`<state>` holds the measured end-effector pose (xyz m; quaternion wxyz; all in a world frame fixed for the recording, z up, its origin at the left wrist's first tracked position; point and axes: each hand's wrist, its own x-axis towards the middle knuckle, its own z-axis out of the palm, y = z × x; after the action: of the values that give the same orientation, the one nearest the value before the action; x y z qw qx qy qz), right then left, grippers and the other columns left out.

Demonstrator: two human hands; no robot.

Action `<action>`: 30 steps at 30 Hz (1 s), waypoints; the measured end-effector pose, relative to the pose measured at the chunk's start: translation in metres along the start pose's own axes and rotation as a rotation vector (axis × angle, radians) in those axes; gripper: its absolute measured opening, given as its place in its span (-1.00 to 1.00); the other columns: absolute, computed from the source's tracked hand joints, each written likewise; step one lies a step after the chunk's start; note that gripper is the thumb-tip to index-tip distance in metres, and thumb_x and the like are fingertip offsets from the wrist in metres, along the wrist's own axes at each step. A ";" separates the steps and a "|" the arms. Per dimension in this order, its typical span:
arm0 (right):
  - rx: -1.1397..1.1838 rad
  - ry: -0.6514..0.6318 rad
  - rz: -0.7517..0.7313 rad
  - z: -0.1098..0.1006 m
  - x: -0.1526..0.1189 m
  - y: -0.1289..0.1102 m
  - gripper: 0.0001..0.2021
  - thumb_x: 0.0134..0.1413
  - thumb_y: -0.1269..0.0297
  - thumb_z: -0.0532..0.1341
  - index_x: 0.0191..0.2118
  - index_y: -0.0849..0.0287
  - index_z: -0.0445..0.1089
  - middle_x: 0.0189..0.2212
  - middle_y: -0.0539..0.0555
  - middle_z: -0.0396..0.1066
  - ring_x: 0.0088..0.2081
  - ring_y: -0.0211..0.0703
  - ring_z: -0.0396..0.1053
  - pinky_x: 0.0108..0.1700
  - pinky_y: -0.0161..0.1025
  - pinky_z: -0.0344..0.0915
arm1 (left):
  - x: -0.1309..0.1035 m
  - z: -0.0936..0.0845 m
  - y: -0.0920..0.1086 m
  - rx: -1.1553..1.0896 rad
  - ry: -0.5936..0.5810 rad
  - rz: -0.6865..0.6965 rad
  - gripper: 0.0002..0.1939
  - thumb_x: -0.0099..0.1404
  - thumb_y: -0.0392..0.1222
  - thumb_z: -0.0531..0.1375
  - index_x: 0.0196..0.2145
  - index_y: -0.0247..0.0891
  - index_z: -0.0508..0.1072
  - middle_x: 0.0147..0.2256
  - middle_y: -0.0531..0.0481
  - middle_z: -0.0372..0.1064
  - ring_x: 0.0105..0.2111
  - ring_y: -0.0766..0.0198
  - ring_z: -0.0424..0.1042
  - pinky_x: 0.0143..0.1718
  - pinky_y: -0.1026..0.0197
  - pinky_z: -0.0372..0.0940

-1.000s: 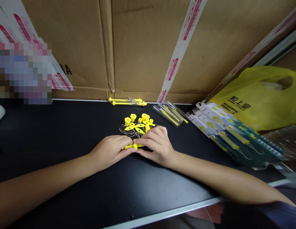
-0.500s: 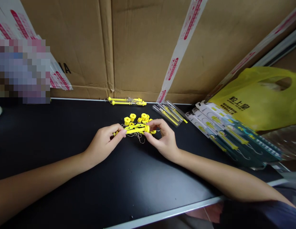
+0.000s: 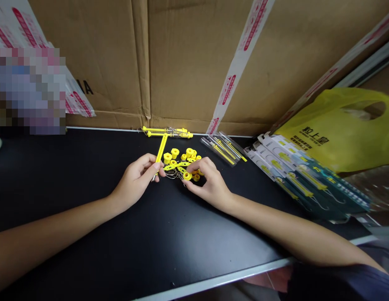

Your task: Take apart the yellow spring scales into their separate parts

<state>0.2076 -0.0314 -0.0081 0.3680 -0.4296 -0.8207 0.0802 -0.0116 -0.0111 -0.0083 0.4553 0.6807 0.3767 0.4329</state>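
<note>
Pinched in my left hand is a yellow strip, tilted with its upper end pointing away from me. Between the thumb and fingertips of my right hand is a yellow ring-shaped cap. Several yellow caps, flat yellow strips and thin metal hooks lie in a loose pile between and behind my hands. Part of the pile is hidden behind my right fingers.
Yellow hook assemblies lie by a large cardboard box. Clear packets lie right of them. Farther right are printed packages and a yellow bag on the black table.
The yellow strip in my left hand has swung from nearly level to steeply tilted. My right hand has moved slightly down and left, and the cap is now apart from the strip.
</note>
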 end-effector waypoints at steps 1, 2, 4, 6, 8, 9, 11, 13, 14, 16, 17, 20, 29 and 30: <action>-0.044 -0.025 -0.008 0.000 0.000 -0.001 -0.86 0.00 0.33 0.24 -0.33 0.12 0.24 -0.37 0.04 0.34 -0.27 -0.11 0.23 -0.22 -0.15 0.19 | 0.000 0.000 0.001 0.010 0.001 0.008 -0.78 0.31 -0.07 0.07 -0.31 -0.29 0.34 -0.38 0.03 0.35 -0.44 0.39 0.32 -0.39 0.31 0.25; -0.089 -0.045 -0.011 -0.001 0.000 -0.002 -0.87 0.01 0.32 0.23 -0.32 0.12 0.25 -0.36 0.04 0.35 -0.26 -0.09 0.22 -0.21 -0.15 0.18 | 0.001 0.000 0.001 0.033 0.008 0.024 -0.77 0.31 -0.07 0.07 -0.32 -0.30 0.36 -0.37 0.02 0.33 -0.43 0.39 0.31 -0.39 0.31 0.25; -0.172 -0.068 -0.008 -0.001 0.000 -0.004 -0.87 0.02 0.29 0.23 -0.29 0.12 0.28 -0.32 0.06 0.34 -0.23 -0.07 0.20 -0.21 -0.13 0.15 | 0.001 0.000 0.002 0.091 0.025 0.069 -0.77 0.30 -0.07 0.08 -0.33 -0.30 0.40 -0.39 0.03 0.29 -0.44 0.39 0.30 -0.40 0.31 0.24; -0.236 -0.080 0.004 -0.002 -0.001 -0.006 -0.86 0.02 0.26 0.22 -0.27 0.12 0.30 -0.29 0.08 0.32 -0.22 -0.05 0.18 -0.21 -0.13 0.12 | 0.001 -0.001 0.003 0.141 0.037 0.112 -0.77 0.29 -0.09 0.09 -0.36 -0.30 0.42 -0.39 0.04 0.25 -0.43 0.38 0.30 -0.40 0.31 0.24; -0.275 -0.097 0.017 -0.002 -0.001 -0.007 -0.86 0.03 0.25 0.21 -0.25 0.12 0.31 -0.27 0.09 0.31 -0.21 -0.03 0.17 -0.23 -0.13 0.11 | 0.000 0.000 0.003 0.174 0.046 0.130 -0.79 0.28 -0.10 0.11 -0.36 -0.30 0.44 -0.38 0.03 0.26 -0.41 0.37 0.32 -0.39 0.31 0.25; -0.290 -0.106 0.023 -0.001 -0.001 -0.008 -0.86 0.03 0.25 0.20 -0.25 0.12 0.32 -0.27 0.09 0.30 -0.21 -0.03 0.16 -0.23 -0.14 0.10 | -0.001 0.000 0.003 0.181 0.052 0.125 -0.80 0.27 -0.11 0.12 -0.34 -0.29 0.44 -0.39 0.03 0.27 -0.42 0.38 0.32 -0.40 0.32 0.24; -0.310 -0.121 0.034 -0.001 -0.001 -0.008 -0.86 0.04 0.27 0.18 -0.24 0.11 0.32 -0.26 0.09 0.29 -0.20 -0.03 0.16 -0.24 -0.14 0.09 | -0.004 0.001 0.004 0.183 0.063 0.110 -0.81 0.26 -0.12 0.14 -0.28 -0.29 0.44 -0.47 0.07 0.26 -0.48 0.41 0.29 -0.47 0.35 0.21; -0.316 -0.127 0.041 -0.001 -0.001 -0.008 -0.85 0.03 0.28 0.17 -0.22 0.12 0.31 -0.25 0.10 0.29 -0.19 -0.02 0.16 -0.23 -0.14 0.08 | -0.008 0.002 0.005 0.162 0.056 0.117 -0.82 0.26 -0.16 0.14 -0.22 -0.28 0.43 -0.57 0.14 0.21 -0.59 0.46 0.22 -0.56 0.39 0.15; -0.309 -0.126 0.042 -0.001 -0.001 -0.007 -0.83 0.03 0.28 0.17 -0.21 0.12 0.31 -0.24 0.10 0.29 -0.19 -0.02 0.15 -0.23 -0.14 0.08 | -0.010 0.003 0.006 0.155 0.034 0.140 -0.83 0.27 -0.19 0.13 -0.19 -0.28 0.42 -0.60 0.17 0.19 -0.63 0.49 0.20 -0.59 0.41 0.14; -0.265 -0.109 0.032 -0.003 -0.001 -0.008 -0.82 0.04 0.25 0.16 -0.19 0.13 0.31 -0.25 0.10 0.29 -0.19 -0.03 0.16 -0.23 -0.14 0.07 | -0.013 0.003 0.008 0.179 -0.030 0.252 -0.83 0.29 -0.26 0.10 -0.17 -0.26 0.42 -0.58 0.17 0.25 -0.65 0.51 0.22 -0.60 0.43 0.16; -0.226 -0.089 0.013 -0.005 -0.001 -0.008 -0.82 0.07 0.23 0.14 -0.20 0.14 0.32 -0.26 0.10 0.29 -0.21 -0.05 0.16 -0.22 -0.13 0.07 | -0.014 0.003 0.008 0.225 -0.062 0.335 -0.82 0.30 -0.30 0.08 -0.17 -0.24 0.42 -0.53 0.15 0.32 -0.62 0.50 0.28 -0.56 0.44 0.20; -0.090 -0.047 -0.131 -0.010 -0.005 -0.011 -0.76 0.17 0.20 0.01 -0.33 0.16 0.37 -0.35 0.08 0.30 -0.29 -0.12 0.17 -0.21 -0.11 0.04 | -0.016 0.001 0.007 0.459 -0.114 0.595 -0.78 0.33 -0.35 0.04 -0.14 -0.21 0.43 -0.40 0.08 0.42 -0.47 0.47 0.40 -0.41 0.43 0.27; 0.199 -0.298 -0.030 -0.011 -0.021 -0.047 -0.66 0.07 0.00 0.17 -0.48 0.18 0.41 -0.58 -0.03 0.25 -0.44 -0.25 0.15 -0.30 -0.21 0.05 | -0.022 -0.001 0.004 0.999 -0.113 0.887 -0.80 0.34 -0.28 0.05 -0.13 -0.19 0.41 -0.54 0.13 0.30 -0.55 0.39 0.29 -0.51 0.31 0.13; 0.212 -0.322 0.014 -0.011 -0.022 -0.051 -0.68 0.05 0.02 0.20 -0.49 0.18 0.41 -0.60 -0.05 0.23 -0.45 -0.26 0.14 -0.30 -0.22 0.05 | -0.023 -0.001 0.004 1.021 -0.113 0.901 -0.80 0.35 -0.28 0.04 -0.14 -0.20 0.41 -0.55 0.13 0.29 -0.55 0.39 0.29 -0.52 0.30 0.12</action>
<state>0.1901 -0.0816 0.0106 0.2747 -0.3759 -0.8529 0.2363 -0.0202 -0.0326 -0.0099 -0.1283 0.9222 0.1892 0.3119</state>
